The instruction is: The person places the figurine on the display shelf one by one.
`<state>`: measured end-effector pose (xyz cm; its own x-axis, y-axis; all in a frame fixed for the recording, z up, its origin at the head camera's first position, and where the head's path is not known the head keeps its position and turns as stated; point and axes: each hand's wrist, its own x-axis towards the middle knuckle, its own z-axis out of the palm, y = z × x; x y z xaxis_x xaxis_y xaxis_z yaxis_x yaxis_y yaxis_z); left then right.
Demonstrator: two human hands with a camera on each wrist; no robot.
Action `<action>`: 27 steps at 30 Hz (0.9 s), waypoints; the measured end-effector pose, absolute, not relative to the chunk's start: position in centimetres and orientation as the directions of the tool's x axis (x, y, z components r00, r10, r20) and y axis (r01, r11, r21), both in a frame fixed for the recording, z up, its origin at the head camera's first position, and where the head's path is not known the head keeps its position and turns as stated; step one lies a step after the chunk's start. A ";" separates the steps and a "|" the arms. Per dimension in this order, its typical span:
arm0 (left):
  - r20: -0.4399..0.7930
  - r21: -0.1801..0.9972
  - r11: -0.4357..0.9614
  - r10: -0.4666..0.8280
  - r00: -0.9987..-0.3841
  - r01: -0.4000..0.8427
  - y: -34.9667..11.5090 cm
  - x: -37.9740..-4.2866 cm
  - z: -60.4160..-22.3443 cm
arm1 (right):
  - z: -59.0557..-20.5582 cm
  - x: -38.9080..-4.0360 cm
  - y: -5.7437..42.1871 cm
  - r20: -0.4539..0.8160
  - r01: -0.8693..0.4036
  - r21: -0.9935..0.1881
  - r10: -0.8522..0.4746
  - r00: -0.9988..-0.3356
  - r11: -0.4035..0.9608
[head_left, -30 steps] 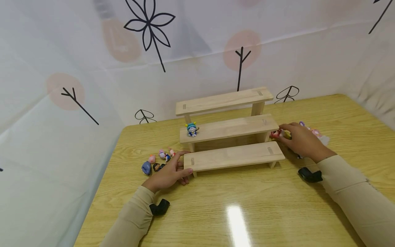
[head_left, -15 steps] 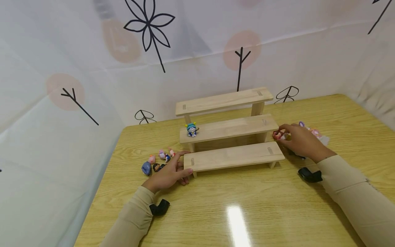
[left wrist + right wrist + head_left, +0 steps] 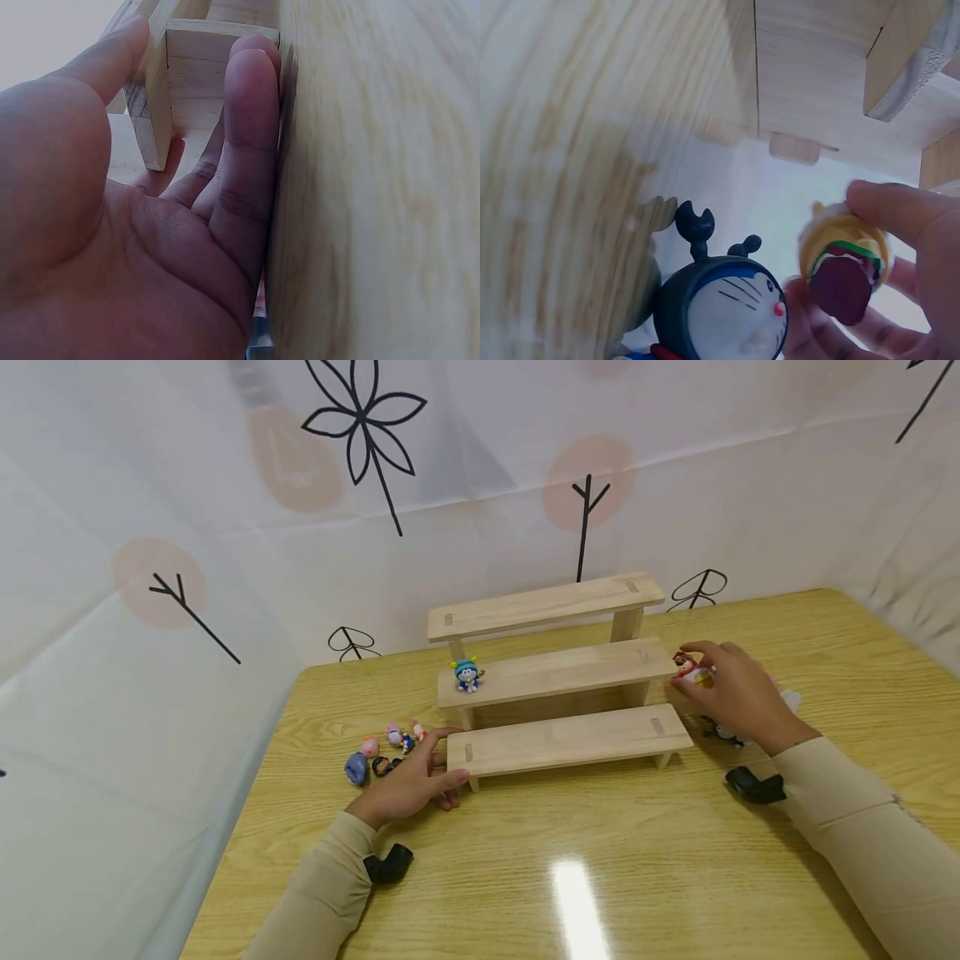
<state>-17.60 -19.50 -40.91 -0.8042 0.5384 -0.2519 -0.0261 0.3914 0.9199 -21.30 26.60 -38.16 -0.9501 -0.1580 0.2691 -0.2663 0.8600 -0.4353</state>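
A three-step wooden display stand [image 3: 570,741] stands on the table. My left hand [image 3: 408,781] grips the left end of its lowest step, thumb at the front edge and index finger at the back. My right hand [image 3: 738,693] pinches a small red-haired figurine [image 3: 688,667] between thumb and fingers, just off the right end of the middle step. In the right wrist view the figurine's yellow and dark-red underside [image 3: 842,285] faces the camera. A figurine in a teal hat [image 3: 467,675] sits at the left of the middle step.
Several small figurines [image 3: 393,737] lie on the table left of the stand. Under my right hand is a dark-hooded, white-faced figurine [image 3: 735,319]; more pieces are partly hidden behind that hand. A patterned cloth [image 3: 480,527] hangs behind the table [image 3: 495,860].
My right hand has lifted the red-haired figurine from the table beside the stand to about the middle step's height, turning it more upright. The left hand has stayed in place.
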 end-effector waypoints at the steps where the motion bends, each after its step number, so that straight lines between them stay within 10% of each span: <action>1: -0.253 0.919 0.393 0.537 -0.805 -0.026 -19.5 -17.6 -40.9 | -38.1 -21.3 26.6 0.283 -0.267 -0.446 -0.148 -0.948 0.854; 27: -0.249 0.919 0.393 0.544 -0.801 -0.019 -19.5 -17.6 -40.9 | -35.9 -20.0 24.8 0.569 -0.330 -0.705 0.223 -0.792 0.628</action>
